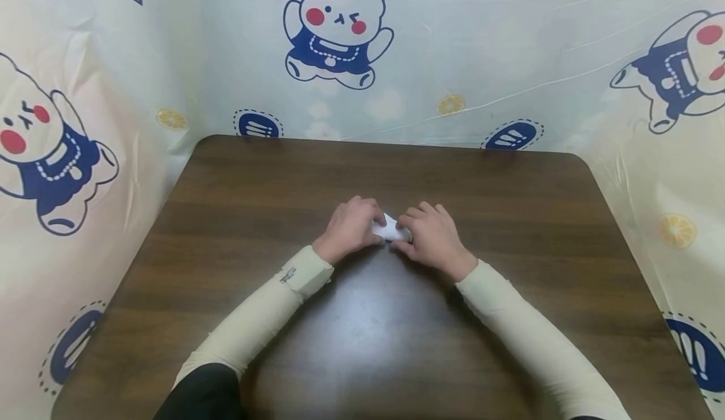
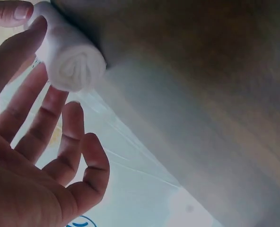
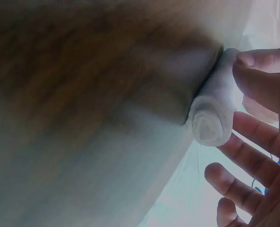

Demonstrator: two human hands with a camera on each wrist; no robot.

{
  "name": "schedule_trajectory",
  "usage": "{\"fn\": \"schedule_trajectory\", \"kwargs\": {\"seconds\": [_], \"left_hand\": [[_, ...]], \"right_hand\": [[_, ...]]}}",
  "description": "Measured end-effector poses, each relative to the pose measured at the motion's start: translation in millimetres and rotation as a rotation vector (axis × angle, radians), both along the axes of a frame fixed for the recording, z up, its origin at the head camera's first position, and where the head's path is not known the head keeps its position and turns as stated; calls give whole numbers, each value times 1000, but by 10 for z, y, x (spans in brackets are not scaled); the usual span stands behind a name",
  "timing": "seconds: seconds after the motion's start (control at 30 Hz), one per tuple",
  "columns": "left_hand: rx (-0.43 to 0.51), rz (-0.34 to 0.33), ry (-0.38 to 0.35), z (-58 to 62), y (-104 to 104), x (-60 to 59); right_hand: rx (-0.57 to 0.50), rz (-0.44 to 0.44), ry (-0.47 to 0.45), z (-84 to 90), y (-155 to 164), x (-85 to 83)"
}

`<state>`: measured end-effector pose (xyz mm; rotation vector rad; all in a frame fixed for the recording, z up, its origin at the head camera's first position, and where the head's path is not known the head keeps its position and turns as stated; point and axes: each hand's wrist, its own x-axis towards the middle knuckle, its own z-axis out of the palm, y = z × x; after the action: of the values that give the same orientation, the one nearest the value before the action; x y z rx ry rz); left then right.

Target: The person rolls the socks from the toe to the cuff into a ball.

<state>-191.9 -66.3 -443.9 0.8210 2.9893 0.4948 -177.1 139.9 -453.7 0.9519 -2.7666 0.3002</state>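
A small white rolled cloth [image 1: 391, 228] lies on the brown table between my two hands. In the left wrist view, the spiral end of the rolled cloth [image 2: 77, 68] faces the camera; its other end shows in the right wrist view, where the cloth [image 3: 211, 124] is also coiled. My left hand [image 1: 351, 228] holds the roll near its left end, thumb on one side and fingers on the other. At the right end my right hand [image 1: 433, 236] grips it likewise. The ring and little fingers of both hands stand curved and apart from the cloth.
The dark brown wooden table [image 1: 374, 319] has rounded far corners. Behind it and along both sides hangs a pale curtain [image 1: 442, 42] printed with cartoon bears and orange slices. Both forearms, in cream sleeves [image 1: 260, 319], reach in from the near edge.
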Motion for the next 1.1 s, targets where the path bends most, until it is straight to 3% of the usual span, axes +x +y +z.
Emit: {"fn": "schedule_trajectory", "kwargs": {"seconds": [0.33,0.63,0.83,0.97,1.1], "left_hand": [[-59,26,-1,-51,84,-37],[-144,0,69,-85,113,-19],[-82,-15,109,-40,86,-15],[-6,-38,152,63,63,-4],[143,-76,184,180,57,13]], "right_hand": [[6,-13,-3,-23,-43,-81],[77,-24,31,16,-70,-107],[35,-61,35,22,-58,-120],[-103,-98,-16,90,-5,-109],[-264,-142,-134,214,46,-89]]}}
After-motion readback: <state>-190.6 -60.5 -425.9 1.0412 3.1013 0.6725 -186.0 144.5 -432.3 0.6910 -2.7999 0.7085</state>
